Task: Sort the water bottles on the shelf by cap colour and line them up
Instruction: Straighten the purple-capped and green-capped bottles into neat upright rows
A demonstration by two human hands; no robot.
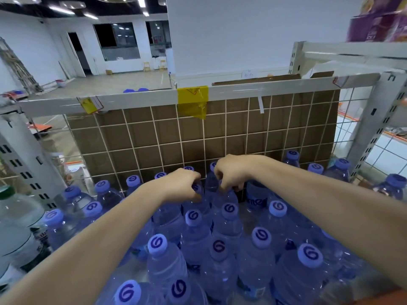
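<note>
My left hand (184,183) is curled over the cap of a blue-capped bottle (199,202) near the back of the shelf (248,219). Just beside it, my right hand (231,171) pinches the neck of the neighbour bottle (224,198). More blue-capped bottles stand all around both hands.

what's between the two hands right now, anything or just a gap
In the head view, the left hand and right hand each close on a bottle near the back. Between them shows only a narrow strip of blue bottle; nothing else.
</note>
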